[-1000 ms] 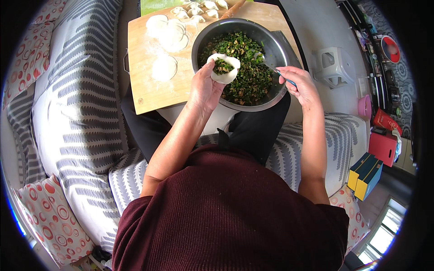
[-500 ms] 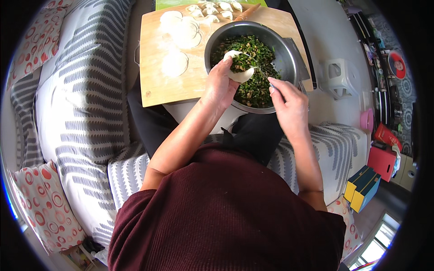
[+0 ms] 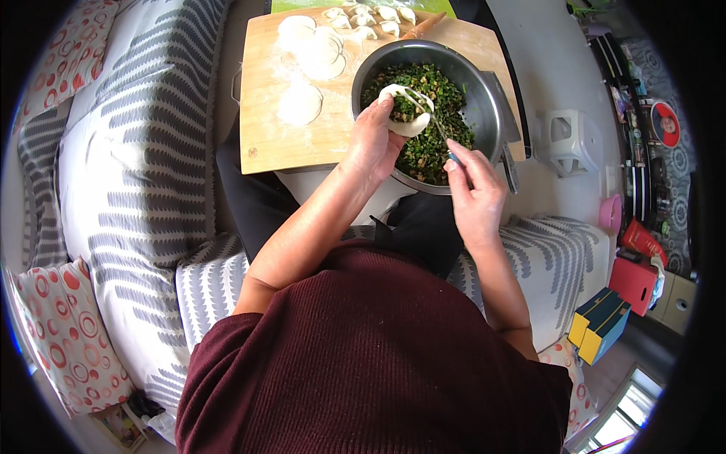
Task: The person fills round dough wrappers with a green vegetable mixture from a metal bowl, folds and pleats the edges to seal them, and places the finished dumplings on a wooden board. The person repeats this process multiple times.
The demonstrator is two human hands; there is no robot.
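The dumpling wrapper [image 3: 406, 113] lies cupped in my left hand [image 3: 373, 142], held above the near-left part of the steel bowl [image 3: 491, 113] of chopped green filling [image 3: 442, 136], a small heap of greens already on it. My left fingers curl under it, grasping it from below. My right hand [image 3: 473, 185] pinches the handle of a spoon [image 3: 429, 113]; its long axis runs from that hand up and left, its tip resting on the wrapper. So the wrapper sits up-left of the right grip, and the left hand is the nearer. The bowl overlaps the right edge of the wooden board [image 3: 261, 136], where flat dough rounds [image 3: 300, 104] lie near the middle and folded dumplings [image 3: 370, 19] line the far edge.
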